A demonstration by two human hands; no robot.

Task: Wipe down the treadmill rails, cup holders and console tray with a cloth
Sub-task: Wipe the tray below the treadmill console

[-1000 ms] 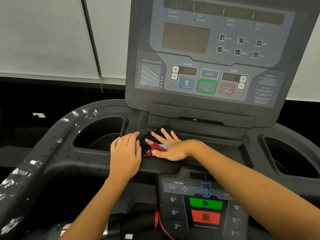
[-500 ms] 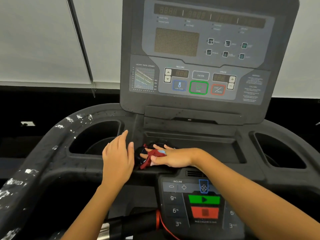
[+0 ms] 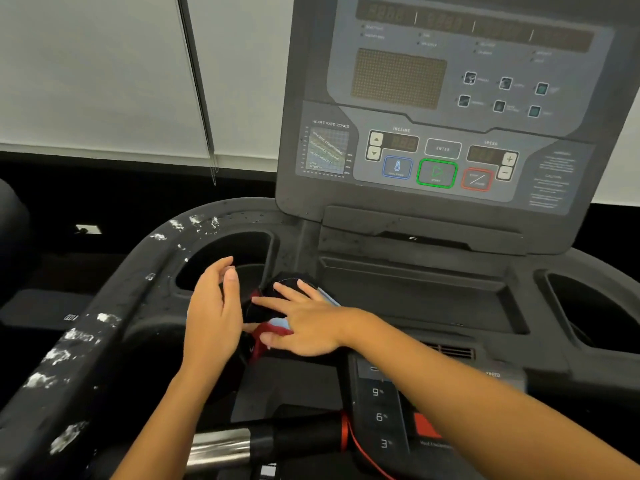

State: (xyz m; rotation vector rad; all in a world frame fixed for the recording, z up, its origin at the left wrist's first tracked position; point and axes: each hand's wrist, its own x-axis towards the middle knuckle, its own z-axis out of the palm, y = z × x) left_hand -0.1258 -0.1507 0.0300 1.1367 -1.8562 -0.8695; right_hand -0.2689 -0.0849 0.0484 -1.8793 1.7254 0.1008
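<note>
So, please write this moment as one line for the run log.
right hand: flat on cloth | left hand: open beside cloth | place: ledge by left cup holder | left rail: white specks

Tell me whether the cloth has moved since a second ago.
Yes. The cloth under the right hand has slid left from the tray toward the left cup holder.

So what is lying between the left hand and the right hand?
The head view shows the dark cloth with its red part bunched between them. The right hand presses flat on it; the left hand stands edgewise beside it, by the left cup holder.
</note>
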